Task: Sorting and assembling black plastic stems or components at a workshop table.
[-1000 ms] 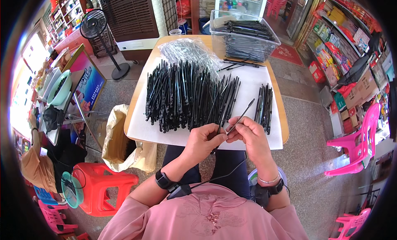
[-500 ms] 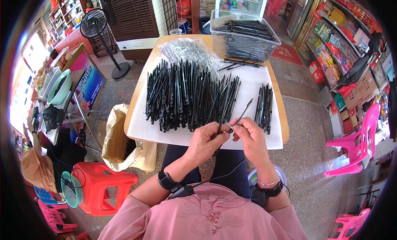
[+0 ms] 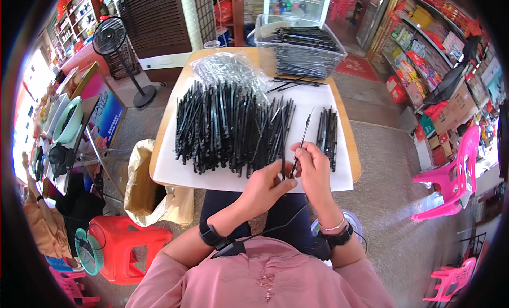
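Over the near edge of the table, my left hand (image 3: 266, 187) is closed round the lower part of a thin black stick (image 3: 283, 149). Just to its right, my right hand (image 3: 314, 169) pinches another slim black stick (image 3: 306, 129), its pointed upper end reaching up over the white sheet. The fingers of both hands nearly meet, and the lower ends of the sticks are partly hidden by them. A big heap of like black sticks (image 3: 222, 128) lies to the left beyond my hands. To the right is a smaller row of sticks (image 3: 327, 135).
A white sheet (image 3: 339, 170) covers much of the wooden table (image 3: 352, 159). At its back stand a clear plastic bin (image 3: 313, 48) of black sticks and a crumpled clear bag (image 3: 225, 69). A paper sack (image 3: 140, 175) and red stool (image 3: 119, 244) are at left.
The stick in my right hand has swung more upright, and the right hand has turned with it. My left hand stays closed on its stick. The whole view has shifted slightly.
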Available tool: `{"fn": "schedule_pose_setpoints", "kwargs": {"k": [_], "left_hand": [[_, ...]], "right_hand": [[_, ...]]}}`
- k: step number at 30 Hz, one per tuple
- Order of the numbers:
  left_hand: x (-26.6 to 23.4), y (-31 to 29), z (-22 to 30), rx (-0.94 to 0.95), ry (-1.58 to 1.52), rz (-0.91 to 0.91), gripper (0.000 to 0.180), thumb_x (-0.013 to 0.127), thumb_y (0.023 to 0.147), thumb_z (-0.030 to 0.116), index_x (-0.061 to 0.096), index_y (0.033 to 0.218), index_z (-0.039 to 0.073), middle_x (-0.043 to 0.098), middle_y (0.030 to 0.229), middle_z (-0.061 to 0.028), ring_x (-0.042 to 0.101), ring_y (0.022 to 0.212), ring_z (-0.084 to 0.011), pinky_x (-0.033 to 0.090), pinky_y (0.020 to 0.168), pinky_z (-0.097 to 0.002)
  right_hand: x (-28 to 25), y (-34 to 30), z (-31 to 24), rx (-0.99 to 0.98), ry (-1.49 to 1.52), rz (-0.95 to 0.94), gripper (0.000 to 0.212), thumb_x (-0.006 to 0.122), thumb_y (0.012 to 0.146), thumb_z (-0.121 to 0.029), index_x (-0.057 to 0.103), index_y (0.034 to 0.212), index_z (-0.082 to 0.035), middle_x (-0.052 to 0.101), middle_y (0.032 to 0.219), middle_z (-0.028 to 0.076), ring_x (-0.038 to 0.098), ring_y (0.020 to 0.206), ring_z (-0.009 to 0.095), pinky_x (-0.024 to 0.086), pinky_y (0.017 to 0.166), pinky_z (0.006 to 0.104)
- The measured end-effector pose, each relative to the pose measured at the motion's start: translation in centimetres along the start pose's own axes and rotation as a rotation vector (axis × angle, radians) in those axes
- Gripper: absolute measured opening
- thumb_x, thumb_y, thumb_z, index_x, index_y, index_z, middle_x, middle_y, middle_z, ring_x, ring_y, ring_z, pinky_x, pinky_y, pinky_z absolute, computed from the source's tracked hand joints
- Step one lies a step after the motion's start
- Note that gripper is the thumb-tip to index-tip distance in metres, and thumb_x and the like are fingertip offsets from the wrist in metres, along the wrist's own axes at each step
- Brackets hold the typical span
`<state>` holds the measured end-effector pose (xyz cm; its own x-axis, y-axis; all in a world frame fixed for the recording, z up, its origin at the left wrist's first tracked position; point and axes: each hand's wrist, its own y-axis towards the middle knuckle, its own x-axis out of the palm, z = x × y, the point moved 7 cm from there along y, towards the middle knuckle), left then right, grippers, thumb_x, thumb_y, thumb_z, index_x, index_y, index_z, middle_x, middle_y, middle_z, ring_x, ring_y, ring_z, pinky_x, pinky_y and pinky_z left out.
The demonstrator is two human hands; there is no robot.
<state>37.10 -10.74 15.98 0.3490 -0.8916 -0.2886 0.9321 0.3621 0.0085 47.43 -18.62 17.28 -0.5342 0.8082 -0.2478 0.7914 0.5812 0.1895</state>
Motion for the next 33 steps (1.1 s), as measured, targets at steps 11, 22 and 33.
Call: {"fn": "schedule_pose_setpoints", "kwargs": {"k": [11,22,33], "left_hand": [[1.8,0.1,-1.2,-0.084,-0.226,-0.135,0.033,0.059,0.088,0.013,0.056,0.117,-0.003,0.063,0.081,-0.0082,0.06,0.061,-0.0103,0.051,0.055,-0.0247],[-0.9,-1.7,-3.7,-0.185,-0.169,-0.162,0.029,0.056,0.091,0.011,0.055,0.115,-0.005,0.063,0.08,-0.0049,0.062,0.068,-0.0095,0.053,0.06,-0.0243],[-2.5,-2.1,-2.8,-0.091,-0.172,0.045,0.028,0.057,0.089,0.01,0.057,0.111,-0.007,0.064,0.085,-0.0091,0.064,0.066,-0.0128,0.053,0.056,-0.0256]], "right_hand": [[-4.6,5.1,2.7,0.081,-0.445,0.062,0.033,0.061,0.08,-0.014,0.055,0.107,0.005,0.06,0.073,0.018,0.061,0.07,0.034,0.047,0.065,0.0405],[3.2,5.4,3.0,-0.123,-0.698,-0.035,0.032,0.061,0.081,-0.019,0.053,0.104,0.003,0.063,0.084,0.021,0.063,0.079,0.037,0.05,0.072,0.0438],[2.5,5.1,4.6,0.256,-0.251,-0.069,0.04,0.059,0.074,-0.009,0.053,0.111,0.007,0.064,0.074,0.017,0.066,0.065,0.024,0.052,0.053,0.035]]}}
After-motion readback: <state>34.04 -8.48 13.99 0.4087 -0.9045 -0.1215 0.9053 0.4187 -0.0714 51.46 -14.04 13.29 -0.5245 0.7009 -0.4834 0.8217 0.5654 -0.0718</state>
